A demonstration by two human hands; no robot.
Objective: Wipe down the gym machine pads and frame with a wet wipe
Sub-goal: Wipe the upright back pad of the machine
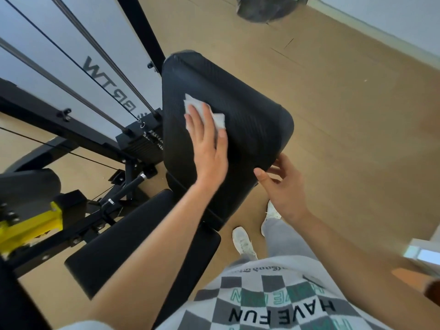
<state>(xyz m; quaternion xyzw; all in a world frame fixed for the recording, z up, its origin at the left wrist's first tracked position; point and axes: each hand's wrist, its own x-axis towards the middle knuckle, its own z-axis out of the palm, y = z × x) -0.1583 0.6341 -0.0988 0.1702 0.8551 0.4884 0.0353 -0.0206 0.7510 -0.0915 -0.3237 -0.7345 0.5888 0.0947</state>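
At far left a yellow bracket (31,225) sits on the black machine frame (28,108), with the weight stack (142,141) behind thin cables. A long seat pad (142,236) lies low, next to the tilted black back pad (238,120). On the back pad's upper left part, the left hand (207,148) lies flat, fingers straight and together, pressing a white wet wipe (194,106) to the surface. The right hand (283,189), fingers loosely spread, touches the pad's lower right edge. White shoes (242,241) stand on the wooden floor (345,115).
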